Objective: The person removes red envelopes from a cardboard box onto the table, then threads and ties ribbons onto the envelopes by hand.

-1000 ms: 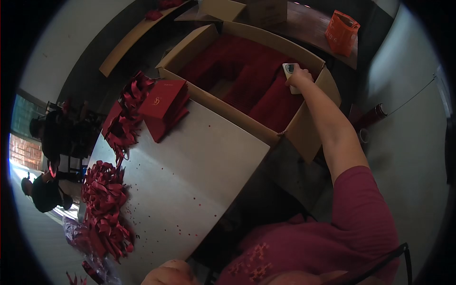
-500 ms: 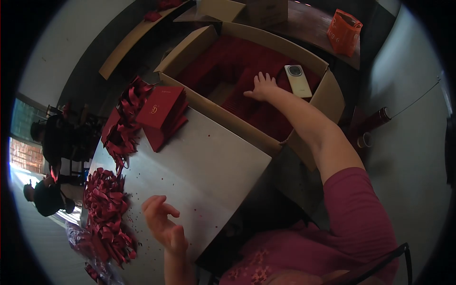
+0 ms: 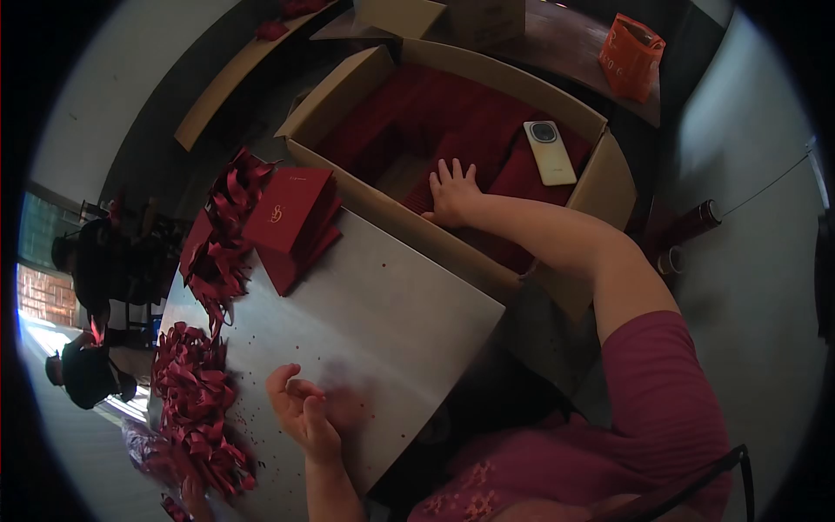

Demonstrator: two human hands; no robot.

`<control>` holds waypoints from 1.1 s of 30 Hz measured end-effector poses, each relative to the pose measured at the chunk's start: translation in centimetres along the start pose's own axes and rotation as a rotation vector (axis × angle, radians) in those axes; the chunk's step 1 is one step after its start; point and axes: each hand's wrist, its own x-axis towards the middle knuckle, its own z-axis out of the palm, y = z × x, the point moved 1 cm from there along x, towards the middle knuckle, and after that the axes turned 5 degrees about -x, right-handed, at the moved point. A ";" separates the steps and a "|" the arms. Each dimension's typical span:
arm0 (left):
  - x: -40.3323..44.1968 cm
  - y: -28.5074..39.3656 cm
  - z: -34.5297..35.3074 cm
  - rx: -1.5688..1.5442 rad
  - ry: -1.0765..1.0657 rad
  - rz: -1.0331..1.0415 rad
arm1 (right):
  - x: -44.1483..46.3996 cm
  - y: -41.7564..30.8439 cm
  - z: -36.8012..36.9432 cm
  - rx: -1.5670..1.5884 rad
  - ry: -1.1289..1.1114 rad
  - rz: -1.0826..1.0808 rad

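My right hand (image 3: pixel 454 196) is inside the open cardboard box (image 3: pixel 531 71), near its close wall. Its fingers are spread, palm down over dark red folded items (image 3: pixel 513 174) packed there; whether it presses on them I cannot tell. Over the grey table (image 3: pixel 417 296), my left hand (image 3: pixel 303 413) hovers half curled, thumb apart from the fingers and nothing visible in it. A small stack of red card bags with gold print (image 3: pixel 291 209) stands on the table beside the box. Heaps of dark red ribbon (image 3: pixel 193 383) lie along the table's left side.
A pale yellow phone (image 3: pixel 551 155) rests on the box's contents at the right. Behind stands an orange bag (image 3: pixel 631 56) on another table. A dark red cylinder (image 3: pixel 691 222) is right of the box. People (image 3: pixel 91 370) are at far left. Small red scraps dot the table.
My right hand has moved down and left within the box, closer to its near wall. My left hand has shifted slightly, its fingers a little more curled. A blurred, hand-like shape appears at lower left.
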 end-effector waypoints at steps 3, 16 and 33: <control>-0.1 0.2 0.0 0.001 0.001 -0.052 | 0.5 0.4 -1.9 -0.067 0.060 -0.023; -0.4 0.4 -0.2 -0.016 -0.029 -0.182 | 2.3 4.0 0.7 0.102 0.108 0.097; 0.0 1.8 0.9 -0.051 -0.026 -0.276 | 4.1 4.0 3.5 -0.238 0.421 0.162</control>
